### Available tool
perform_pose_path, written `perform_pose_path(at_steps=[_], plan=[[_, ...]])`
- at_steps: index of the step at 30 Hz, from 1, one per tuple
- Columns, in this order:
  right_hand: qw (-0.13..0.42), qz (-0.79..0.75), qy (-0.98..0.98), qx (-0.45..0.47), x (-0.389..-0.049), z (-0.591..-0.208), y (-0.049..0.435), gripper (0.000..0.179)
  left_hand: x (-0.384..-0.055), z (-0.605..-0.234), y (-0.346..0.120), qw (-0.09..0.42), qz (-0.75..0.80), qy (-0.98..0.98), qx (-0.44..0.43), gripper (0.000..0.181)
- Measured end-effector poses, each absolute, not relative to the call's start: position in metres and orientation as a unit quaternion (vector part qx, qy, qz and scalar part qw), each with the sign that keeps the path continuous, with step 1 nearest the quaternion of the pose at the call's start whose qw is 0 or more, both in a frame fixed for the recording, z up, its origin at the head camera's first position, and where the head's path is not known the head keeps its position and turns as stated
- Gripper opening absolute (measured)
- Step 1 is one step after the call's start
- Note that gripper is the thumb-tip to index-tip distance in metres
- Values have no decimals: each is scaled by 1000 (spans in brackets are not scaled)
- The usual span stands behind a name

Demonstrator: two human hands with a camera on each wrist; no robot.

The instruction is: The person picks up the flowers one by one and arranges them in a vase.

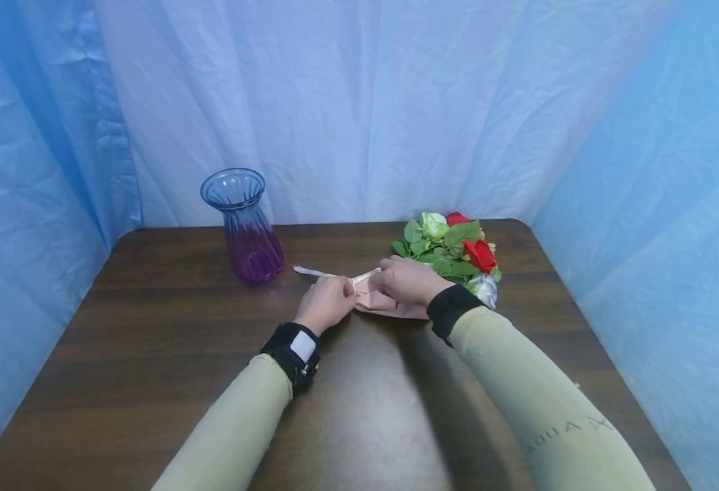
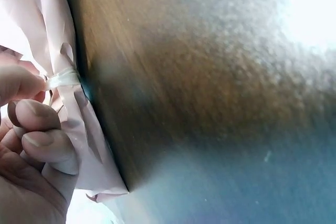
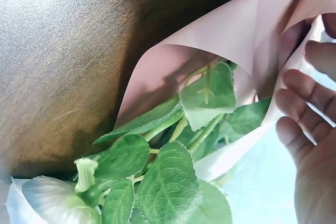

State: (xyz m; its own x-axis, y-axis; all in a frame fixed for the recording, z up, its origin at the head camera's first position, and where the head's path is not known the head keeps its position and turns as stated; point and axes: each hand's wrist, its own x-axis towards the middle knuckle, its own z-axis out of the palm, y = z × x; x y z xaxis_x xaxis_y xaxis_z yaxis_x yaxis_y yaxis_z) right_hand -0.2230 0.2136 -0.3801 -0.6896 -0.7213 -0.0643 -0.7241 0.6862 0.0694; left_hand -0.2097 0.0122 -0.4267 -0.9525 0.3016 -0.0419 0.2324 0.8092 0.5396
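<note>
A bouquet of artificial roses (image 1: 480,256) lies on its side, wrapped in pink paper (image 1: 390,307). A whitish ribbon (image 2: 64,78) rings the gathered neck of the wrap. My left hand (image 1: 325,303) pinches the ribbon at that neck between thumb and index finger, the other fingers curled beside the paper. A loose ribbon end (image 1: 313,271) trails left past it. Above the wrap, my right hand (image 1: 413,281) holds another stretch of ribbon at its fingertips; in the right wrist view its fingers (image 3: 294,135) bend beside the paper and the green leaves (image 3: 170,182).
A glass vase (image 1: 251,239), blue at the flared rim and purple below, stands upright at the back left of the dark wooden table (image 1: 169,368). Pale blue curtains (image 1: 334,116) hang behind the table and along both sides.
</note>
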Motion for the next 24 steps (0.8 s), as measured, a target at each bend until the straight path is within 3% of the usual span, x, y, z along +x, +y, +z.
perform_pose_path(at_steps=[12,20,24], plan=[[-12,56,910,-410,-221,-386,222,15,-206,-426,2,70,280,941,174,7],[-44,30,910,-411,-217,-388,226,3,-202,-423,-3,93,261,940,198,14],[-54,1,905,-422,-216,-389,229,7,-200,-425,-7,90,238,943,213,13]])
